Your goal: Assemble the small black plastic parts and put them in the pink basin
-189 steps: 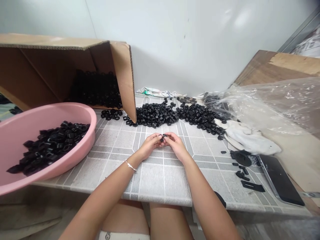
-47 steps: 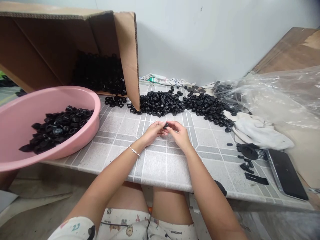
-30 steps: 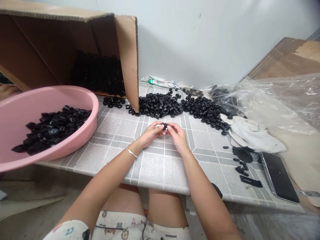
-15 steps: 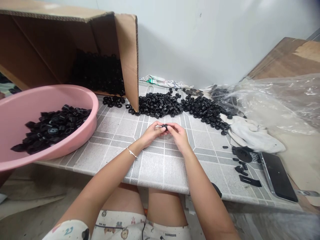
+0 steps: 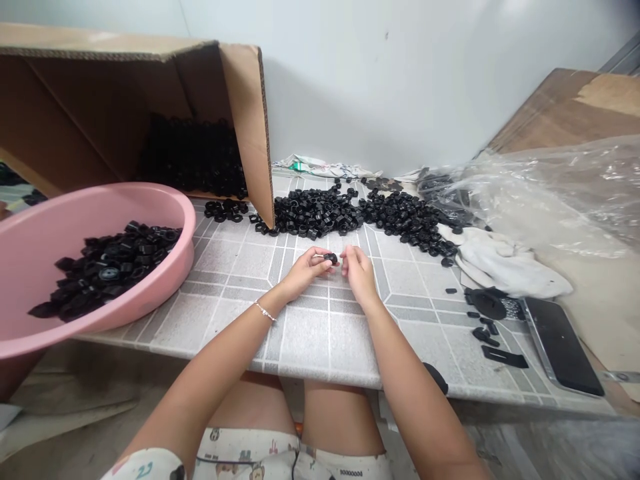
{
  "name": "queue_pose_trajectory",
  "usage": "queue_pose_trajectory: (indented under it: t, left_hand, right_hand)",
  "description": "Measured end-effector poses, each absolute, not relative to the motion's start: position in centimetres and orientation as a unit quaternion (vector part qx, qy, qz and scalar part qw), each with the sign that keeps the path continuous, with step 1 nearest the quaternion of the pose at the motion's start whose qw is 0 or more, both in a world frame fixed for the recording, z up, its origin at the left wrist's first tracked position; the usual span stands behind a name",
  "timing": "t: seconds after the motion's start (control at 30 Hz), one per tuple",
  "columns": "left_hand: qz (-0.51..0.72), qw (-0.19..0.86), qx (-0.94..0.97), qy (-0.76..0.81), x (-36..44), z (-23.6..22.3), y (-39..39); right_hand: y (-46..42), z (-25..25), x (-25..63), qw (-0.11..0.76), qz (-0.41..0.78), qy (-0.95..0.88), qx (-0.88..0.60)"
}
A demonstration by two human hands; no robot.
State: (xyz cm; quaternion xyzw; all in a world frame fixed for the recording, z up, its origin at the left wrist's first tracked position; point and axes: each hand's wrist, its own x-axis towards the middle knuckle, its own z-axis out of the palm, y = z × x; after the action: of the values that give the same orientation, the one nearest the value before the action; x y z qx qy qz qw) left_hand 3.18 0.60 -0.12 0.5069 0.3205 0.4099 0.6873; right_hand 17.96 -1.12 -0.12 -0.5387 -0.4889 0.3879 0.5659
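At the left end of the counter, a pink plastic basin holds a pile of black hexagonal parts. Just right of it stands an open cardboard box with more black parts inside. Two loose heaps of black parts lie along the back edge of the counter.

Mid-counter, below the heaps, the left hand grips a small black piece between its thumb and fingertips. The piece sits at the right end of that hand, and no clear long axis shows at this size. The right hand is relaxed and open, just right of the piece and not touching it, so the left hand is nearer.

Further right lie a white cloth, a clear plastic sheet, flat black strips and a dark tablet near the right corner.
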Motion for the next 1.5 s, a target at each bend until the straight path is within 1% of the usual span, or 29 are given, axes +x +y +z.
queue_pose_trajectory:
  t: [0.07, 0.13, 0.33, 0.47, 0.6, 0.73, 0.87, 0.97, 1.17, 1.27, 1.4, 1.5]
  left_hand:
    - [0.428, 0.697, 0.479, 0.32, 3.09, -0.19, 0.78]
    - [0.446, 0.703, 0.452, 0.321, 2.98, -0.21, 0.93]
    - [0.447, 0.72, 0.421, 0.323, 2.78, 0.22, 0.94]
    - [0.452, 0.718, 0.417, 0.326, 2.86, 0.44, 0.82]
    - [0.446, 0.719, 0.423, 0.325, 3.02, 0.17, 0.89]
    - [0.45, 0.711, 0.432, 0.325, 3.06, -0.22, 1.07]
    - [0.451, 0.706, 0.437, 0.327, 2.93, -0.15, 1.14]
    - [0.454, 0.699, 0.442, 0.332, 2.87, 0.01, 1.1]
    - [0.445, 0.703, 0.446, 0.33, 3.02, -0.2, 1.13]
    - [0.441, 0.698, 0.453, 0.337, 3.09, -0.29, 1.13]
    - [0.417, 0.687, 0.486, 0.342, 3.15, -0.19, 0.92]
    - [0.409, 0.681, 0.498, 0.347, 3.21, -0.11, 0.78]
  right_hand:
    - [-0.98, 0.04, 17.91, 0.589, 0.43, -0.465, -0.501]
    - [-0.91, 0.21, 17.85, 0.592, 0.469, -0.455, -0.471]
    - [-0.99, 0.36, 17.81, 0.614, 0.517, -0.413, -0.431]
    - [-0.98, 0.29, 17.8, 0.603, 0.52, -0.426, -0.43]
    - [-0.9, 0.16, 17.78, 0.623, 0.525, -0.404, -0.416]
    - [-0.89, 0.16, 17.68, 0.613, 0.532, -0.403, -0.423]
    - [-0.96, 0.29, 17.55, 0.63, 0.525, -0.406, -0.402]
    - [-0.98, 0.35, 17.49, 0.616, 0.533, -0.408, -0.412]
    - [-0.9, 0.25, 17.76, 0.61, 0.508, -0.429, -0.431]
    - [-0.97, 0.05, 17.83, 0.583, 0.488, -0.463, -0.456]
    - [-1.26, -0.24, 17.84, 0.517, 0.379, -0.582, -0.5]
    - [-1.53, -0.23, 17.97, 0.488, 0.303, -0.644, -0.506]
